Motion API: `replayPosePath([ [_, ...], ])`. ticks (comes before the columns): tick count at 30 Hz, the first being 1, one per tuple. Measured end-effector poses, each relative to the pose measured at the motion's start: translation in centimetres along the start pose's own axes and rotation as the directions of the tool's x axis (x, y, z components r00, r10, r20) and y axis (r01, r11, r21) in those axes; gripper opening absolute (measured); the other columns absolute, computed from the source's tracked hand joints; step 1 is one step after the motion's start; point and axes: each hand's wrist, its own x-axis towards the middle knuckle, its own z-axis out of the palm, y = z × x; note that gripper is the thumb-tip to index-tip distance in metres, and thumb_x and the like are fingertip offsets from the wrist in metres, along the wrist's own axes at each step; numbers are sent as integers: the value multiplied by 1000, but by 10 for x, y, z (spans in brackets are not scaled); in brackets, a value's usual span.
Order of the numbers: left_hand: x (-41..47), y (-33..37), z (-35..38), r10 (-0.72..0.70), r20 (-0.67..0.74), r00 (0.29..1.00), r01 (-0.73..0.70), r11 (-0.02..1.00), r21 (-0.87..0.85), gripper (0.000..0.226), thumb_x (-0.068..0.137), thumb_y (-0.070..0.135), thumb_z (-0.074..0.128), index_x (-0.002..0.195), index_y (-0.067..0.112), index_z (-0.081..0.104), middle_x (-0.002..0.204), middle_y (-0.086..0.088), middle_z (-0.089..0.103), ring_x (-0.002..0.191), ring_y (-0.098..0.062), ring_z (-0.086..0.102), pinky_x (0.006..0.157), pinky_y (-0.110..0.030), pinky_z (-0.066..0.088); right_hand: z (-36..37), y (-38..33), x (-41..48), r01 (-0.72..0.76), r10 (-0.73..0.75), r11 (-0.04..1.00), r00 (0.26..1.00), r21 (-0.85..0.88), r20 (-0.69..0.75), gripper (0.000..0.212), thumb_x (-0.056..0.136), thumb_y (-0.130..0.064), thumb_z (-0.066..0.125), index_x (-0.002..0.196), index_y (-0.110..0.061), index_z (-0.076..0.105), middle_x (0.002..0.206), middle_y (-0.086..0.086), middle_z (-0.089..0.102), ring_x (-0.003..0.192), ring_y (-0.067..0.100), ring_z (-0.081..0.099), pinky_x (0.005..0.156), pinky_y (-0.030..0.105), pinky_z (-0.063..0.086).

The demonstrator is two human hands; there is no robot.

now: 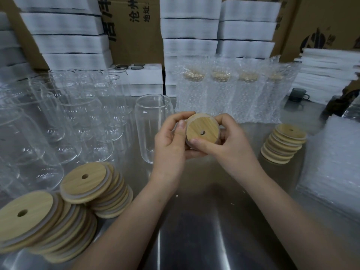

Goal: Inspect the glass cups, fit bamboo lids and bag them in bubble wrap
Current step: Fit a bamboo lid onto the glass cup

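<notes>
Over the middle of the bench [194, 230] we see the left hand [171, 142] and the right hand [231, 142] pinch the lid [202, 131] by its rim, thumbs in front, fingers curled behind, a round pale bamboo disc with a small hole.

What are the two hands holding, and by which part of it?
Both hands hold one bamboo lid by its rim: the left hand grips the left edge, the right hand the lower and right edge.
</notes>
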Motion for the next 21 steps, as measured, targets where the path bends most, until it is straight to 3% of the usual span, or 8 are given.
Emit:
replayPosePath([
  [5,-2,0,4,-4,43,999,4,1000,0,25,107,14,36,103,19,61,89,-2,75,80,-21,75,56,-30,58,3,-1,0,-18,0,986,994,-165,-111,54,58,-68,70,82,-24,52,70,-8,63,65,9,60,57,28,48],
  [8,-3,2,5,-8,61,998,6,1000,20,25,106,13,35,104,18,60,96,-7,72,82,-20,74,56,-29,59,4,1,1,-7,-24,969,992,-248,-123,53,61,-76,59,73,-27,44,62,-17,57,55,0,51,49,14,35],
  [11,-5,1,7,-30,80,996,28,999,29,24,106,13,36,108,18,59,108,-16,66,88,-21,72,60,-30,60,4,4,3,-30,-14,958,988,-285,-153,53,71,-80,55,68,-29,38,59,-25,53,52,-2,48,49,14,34],
  [15,-9,-2,14,-68,154,986,73,997,-31,20,99,9,48,118,15,52,98,0,70,89,-14,70,70,-33,62,0,9,6,-22,-37,964,976,-266,-214,54,81,-73,40,66,-21,41,53,-14,50,51,1,45,51,18,33],
  [18,-11,-7,18,-41,173,984,37,999,27,43,91,-8,60,121,21,51,107,-6,67,94,-14,69,84,-40,60,-2,11,7,-27,-33,969,971,-247,-238,55,93,-61,36,75,-13,55,61,-6,54,60,6,50,60,31,41],
  [21,-13,-9,18,-3,135,991,-10,996,93,53,87,-12,63,119,29,53,110,-8,68,94,-15,70,85,-41,60,0,12,7,-6,-58,974,960,-227,-273,44,101,-48,34,70,-24,53,60,-10,55,59,0,52,57,19,38],
])
